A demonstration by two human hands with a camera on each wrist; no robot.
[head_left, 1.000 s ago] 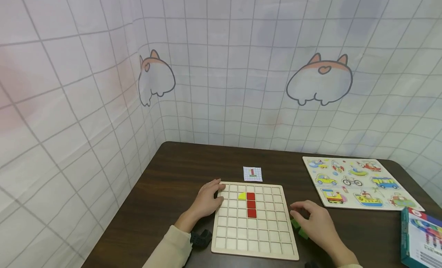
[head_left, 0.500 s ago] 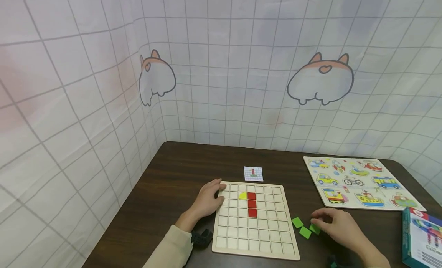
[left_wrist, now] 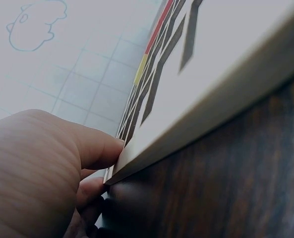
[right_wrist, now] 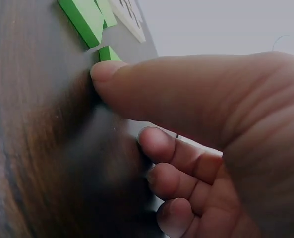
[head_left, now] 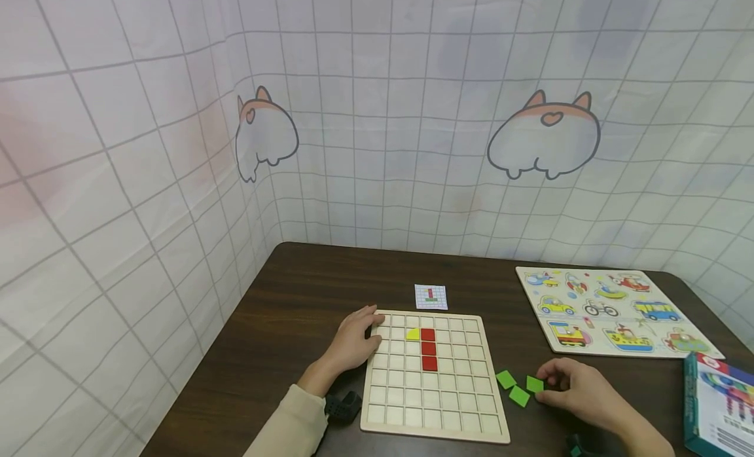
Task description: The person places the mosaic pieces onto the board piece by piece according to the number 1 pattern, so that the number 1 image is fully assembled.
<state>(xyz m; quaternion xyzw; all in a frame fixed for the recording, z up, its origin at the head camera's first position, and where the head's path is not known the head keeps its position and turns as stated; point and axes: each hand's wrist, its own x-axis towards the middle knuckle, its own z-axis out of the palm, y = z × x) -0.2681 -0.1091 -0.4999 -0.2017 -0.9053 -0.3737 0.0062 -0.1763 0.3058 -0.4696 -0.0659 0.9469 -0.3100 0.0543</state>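
My left hand [head_left: 353, 339] holds the left edge of a wooden grid board [head_left: 412, 418]; in the left wrist view its thumb [left_wrist: 99, 148] lies over the rim. A column of red tiles [head_left: 429, 349] sits in the board, with a yellow piece [head_left: 413, 334] left of the top one. My right hand [head_left: 574, 391] is right of the board and pinches the rightmost green tile [head_left: 535, 384], thumb and index at its edges. Two other green tiles, the upper [head_left: 505, 380] and the lower [head_left: 519, 397], lie beside it. The right wrist view shows the thumb [right_wrist: 132, 87] partly covering the nearest tile.
Behind the board lies a small pattern card [head_left: 431, 296]. A vehicle picture puzzle [head_left: 595, 323] is at the back right, and a teal-edged box [head_left: 718, 404] at the right. The dark table [head_left: 265, 300] meets a grid-patterned curtain [head_left: 389, 149].
My right hand has moved right from the board's edge, uncovering the green tiles. Over the last half second the rightmost tile has shifted slightly away and turned. My left hand stays put.
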